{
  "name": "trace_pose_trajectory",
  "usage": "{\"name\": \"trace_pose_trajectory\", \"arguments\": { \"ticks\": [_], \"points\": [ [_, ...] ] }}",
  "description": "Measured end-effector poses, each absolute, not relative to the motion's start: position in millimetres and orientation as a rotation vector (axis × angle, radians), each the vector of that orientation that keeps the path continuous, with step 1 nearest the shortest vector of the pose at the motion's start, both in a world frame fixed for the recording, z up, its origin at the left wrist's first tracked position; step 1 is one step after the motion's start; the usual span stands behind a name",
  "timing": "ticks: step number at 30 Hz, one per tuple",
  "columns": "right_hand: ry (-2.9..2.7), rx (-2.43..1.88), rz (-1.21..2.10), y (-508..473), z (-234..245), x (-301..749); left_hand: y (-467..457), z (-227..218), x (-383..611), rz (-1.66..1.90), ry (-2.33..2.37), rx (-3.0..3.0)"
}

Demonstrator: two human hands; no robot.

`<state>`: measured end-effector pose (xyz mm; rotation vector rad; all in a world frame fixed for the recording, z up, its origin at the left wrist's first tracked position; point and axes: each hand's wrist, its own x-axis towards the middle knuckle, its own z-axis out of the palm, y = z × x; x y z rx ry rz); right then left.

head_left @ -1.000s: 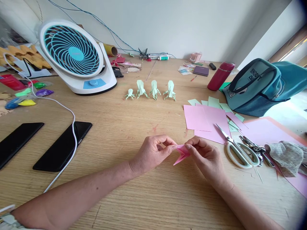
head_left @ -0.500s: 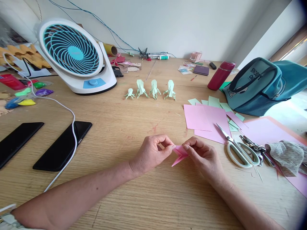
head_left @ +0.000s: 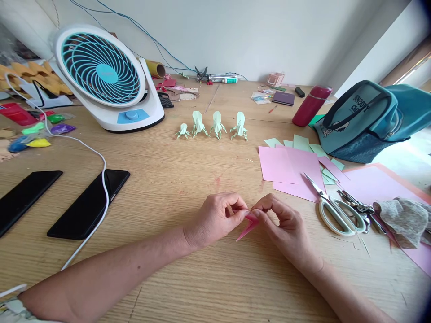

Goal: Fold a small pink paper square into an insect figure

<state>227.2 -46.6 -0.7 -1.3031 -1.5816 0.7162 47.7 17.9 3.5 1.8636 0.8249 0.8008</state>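
My left hand (head_left: 215,220) and my right hand (head_left: 286,226) meet over the wooden table (head_left: 188,179), both pinching a small folded pink paper piece (head_left: 247,226). Its pointed tip sticks down and to the left between my fingers. Most of the fold is hidden by my fingertips. Behind them, several pale green folded paper figures (head_left: 212,125) stand in a row.
Pink paper sheets (head_left: 286,168) and green scraps lie to the right with white-handled scissors (head_left: 333,208) on them. A blue bag (head_left: 367,119), a red bottle (head_left: 310,106), a fan (head_left: 104,78), two black phones (head_left: 89,204) with a white cable, keys and a cloth surround them.
My hands have closed in on each other, and less of the pink paper shows. Its point has shifted slightly left and down.
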Motion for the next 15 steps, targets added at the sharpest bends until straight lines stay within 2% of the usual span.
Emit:
{"name": "trace_pose_trajectory", "arguments": {
  "ticks": [4,10,15],
  "points": [
    [-1.465,-1.327,0.723,-45,-9,232,26,2,48,0.833,0.872,1.687],
    [-1.342,-1.213,0.947,-41,-13,229,32,-3,50,0.809,0.777,1.258],
    [-1.352,-1.179,1.034,-40,-6,226,27,-3,52,0.749,0.728,1.21]
  ]
}}
